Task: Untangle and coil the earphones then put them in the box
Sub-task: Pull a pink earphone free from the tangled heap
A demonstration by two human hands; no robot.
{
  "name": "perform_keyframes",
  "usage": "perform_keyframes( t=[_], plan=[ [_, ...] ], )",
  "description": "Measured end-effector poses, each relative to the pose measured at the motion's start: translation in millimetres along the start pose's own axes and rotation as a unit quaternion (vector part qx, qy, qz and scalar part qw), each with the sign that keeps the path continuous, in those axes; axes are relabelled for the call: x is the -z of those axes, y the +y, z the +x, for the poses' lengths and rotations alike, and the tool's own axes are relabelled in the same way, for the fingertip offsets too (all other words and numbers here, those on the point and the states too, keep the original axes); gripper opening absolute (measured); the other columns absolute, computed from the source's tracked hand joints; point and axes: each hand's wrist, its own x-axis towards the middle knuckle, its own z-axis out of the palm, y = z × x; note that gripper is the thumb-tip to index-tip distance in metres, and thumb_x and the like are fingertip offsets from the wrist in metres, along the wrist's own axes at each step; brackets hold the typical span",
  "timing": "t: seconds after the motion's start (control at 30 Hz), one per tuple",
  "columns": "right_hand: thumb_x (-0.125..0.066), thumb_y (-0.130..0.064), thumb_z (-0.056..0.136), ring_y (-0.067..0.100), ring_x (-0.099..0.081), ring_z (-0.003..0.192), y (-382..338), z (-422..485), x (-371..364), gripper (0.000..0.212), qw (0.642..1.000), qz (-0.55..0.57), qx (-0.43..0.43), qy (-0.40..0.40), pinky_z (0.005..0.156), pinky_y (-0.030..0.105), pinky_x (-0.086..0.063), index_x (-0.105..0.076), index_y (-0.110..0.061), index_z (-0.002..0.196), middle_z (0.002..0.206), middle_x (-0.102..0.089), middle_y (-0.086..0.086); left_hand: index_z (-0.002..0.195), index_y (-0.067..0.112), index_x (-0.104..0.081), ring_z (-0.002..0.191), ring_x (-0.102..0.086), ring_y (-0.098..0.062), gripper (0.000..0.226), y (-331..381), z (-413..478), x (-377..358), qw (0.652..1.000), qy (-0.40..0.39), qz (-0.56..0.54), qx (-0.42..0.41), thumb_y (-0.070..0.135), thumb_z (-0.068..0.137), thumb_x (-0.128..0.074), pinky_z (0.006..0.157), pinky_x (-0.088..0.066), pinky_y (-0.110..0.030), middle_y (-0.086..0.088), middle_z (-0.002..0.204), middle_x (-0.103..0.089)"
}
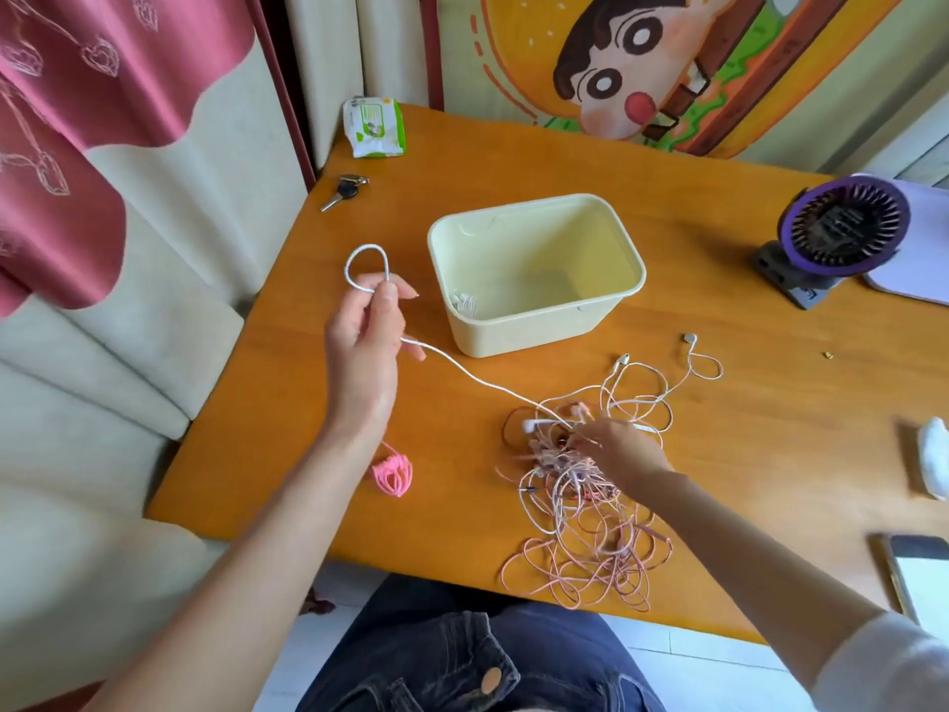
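Observation:
My left hand (365, 331) pinches a white earphone cord (359, 254) that stands up in a small loop above my fingers. From my hand the cord runs down and right across the table into a tangled heap of pink and white earphones (585, 501). My right hand (619, 447) pinches strands at the top of that heap. Two white earbuds (689, 339) lie loose beyond the heap. The cream plastic box (539, 321) stands open behind, with a small coiled white earphone (464, 303) in its near-left corner.
A pink coiled bundle (393, 475) lies near the table's left front edge. Keys (343, 190) and a wipes pack (374, 126) sit at the far left. A purple fan (837, 233) stands at the right, a phone (919, 573) and white tissue (932, 457) at the right edge.

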Motion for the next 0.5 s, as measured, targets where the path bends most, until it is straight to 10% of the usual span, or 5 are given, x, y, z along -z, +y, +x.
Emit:
perform_keyframes(
  t=[0.2,0.3,0.37,0.5],
  plan=[
    [-0.048,-0.027,0.097,0.026,-0.053,0.104,-15,-6,6,0.023,0.987,-0.007,0.068,0.148,0.085,0.035,-0.038,-0.069,-0.020,0.102,0.110,-0.062,0.002,0.119,0.006,-0.058,0.061,-0.054,-0.017,0.028,-35,4,10,0.966,-0.123,0.192,0.123,0.010,0.100,-0.039,0.059,-0.048,-0.015,-0.002,0.066,-0.053],
    [-0.067,-0.021,0.086,0.028,-0.053,0.097,-39,-11,17,0.009,0.958,-0.107,0.098,0.245,0.078,0.039,-0.040,-0.072,-0.026,0.090,0.103,-0.064,-0.001,0.150,0.012,-0.016,0.106,-0.059,-0.024,0.057,-49,-2,7,0.901,-0.203,0.319,0.210,0.019,0.099,-0.041,0.091,-0.044,-0.029,-0.010,0.128,-0.055],
    [-0.080,-0.013,0.069,0.029,-0.057,0.081,-54,-17,26,0.018,0.937,-0.119,0.116,0.307,0.067,0.036,-0.042,-0.073,-0.027,0.077,0.086,-0.066,-0.001,0.151,0.016,-0.008,0.123,-0.048,-0.025,0.061,-47,-12,2,0.880,-0.231,0.377,0.176,0.020,0.099,-0.042,0.098,-0.037,-0.029,-0.012,0.147,-0.034],
    [-0.062,-0.020,0.089,0.027,-0.056,0.068,-82,-27,53,0.012,0.933,0.055,0.185,0.304,0.059,0.029,-0.037,-0.072,-0.015,0.089,0.076,-0.061,0.002,0.137,0.016,-0.042,0.090,-0.055,-0.010,0.046,-38,-24,-7,0.929,-0.239,0.282,-0.015,0.008,0.093,-0.053,0.081,-0.043,-0.017,-0.001,0.129,-0.048]
  ],
)
